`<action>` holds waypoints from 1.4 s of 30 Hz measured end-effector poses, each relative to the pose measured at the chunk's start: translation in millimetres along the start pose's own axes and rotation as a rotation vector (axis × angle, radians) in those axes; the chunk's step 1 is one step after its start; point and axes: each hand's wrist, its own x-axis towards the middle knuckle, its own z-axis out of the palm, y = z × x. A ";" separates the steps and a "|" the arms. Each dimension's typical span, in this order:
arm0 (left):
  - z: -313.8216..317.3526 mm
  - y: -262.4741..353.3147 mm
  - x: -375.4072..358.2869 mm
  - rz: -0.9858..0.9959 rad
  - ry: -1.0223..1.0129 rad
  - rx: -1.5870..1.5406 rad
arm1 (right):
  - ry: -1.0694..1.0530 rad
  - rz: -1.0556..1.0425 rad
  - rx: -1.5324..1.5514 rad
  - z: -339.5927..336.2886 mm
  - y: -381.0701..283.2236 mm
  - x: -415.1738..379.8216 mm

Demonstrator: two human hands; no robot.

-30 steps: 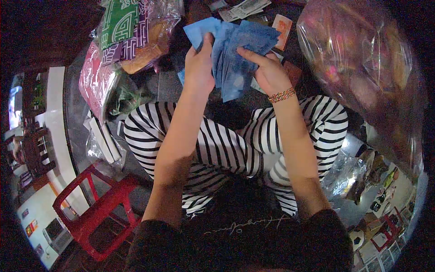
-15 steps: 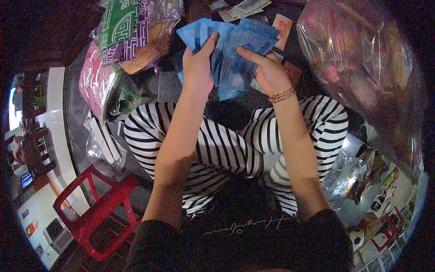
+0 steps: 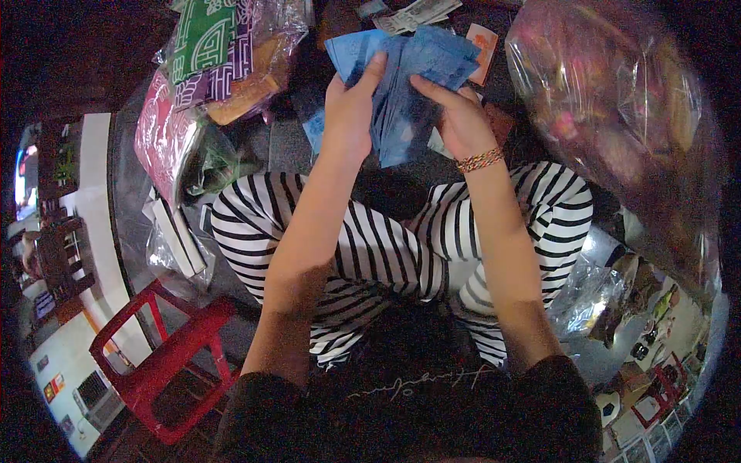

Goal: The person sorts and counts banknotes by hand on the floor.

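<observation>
Left hand (image 3: 353,116) and right hand (image 3: 468,127), apart, clamp blue banknotes (image 3: 407,100), count unclear. One orange note (image 3: 483,60) adjoins their right edge; bare floor (image 3: 287,147) shows left.

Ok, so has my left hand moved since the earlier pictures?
Yes, your left hand has shifted slightly rightward, closer to the orange banknote.

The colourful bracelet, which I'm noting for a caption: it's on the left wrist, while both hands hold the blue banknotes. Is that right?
The wrist is wrong: the head view shows the colourful bracelet at the wrist of the right hand, not the left. That hand and the left hand do both hold the blue banknotes.
</observation>
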 end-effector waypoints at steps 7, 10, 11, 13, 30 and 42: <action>-6.3 -0.4 7.3 -0.071 0.052 -0.050 | -0.152 -0.014 -0.029 0.9 -4.9 0.2; -1.7 1.1 -1.0 -0.026 -0.015 0.036 | -0.138 0.013 -0.038 3.0 -3.1 -0.7; -1.1 2.0 -2.2 -0.025 -0.015 0.036 | -0.138 0.013 -0.038 2.9 -2.8 -0.4; 0.6 3.5 -3.7 -0.033 -0.031 0.038 | -0.131 0.009 0.006 2.2 -2.2 0.6; 2.1 8.9 -2.9 -0.025 -0.008 -0.030 | -0.078 -0.103 0.021 2.1 -3.3 -0.7; -8.9 0.8 6.5 -0.022 0.042 -0.129 | -0.176 -0.041 0.006 -0.1 -1.6 2.9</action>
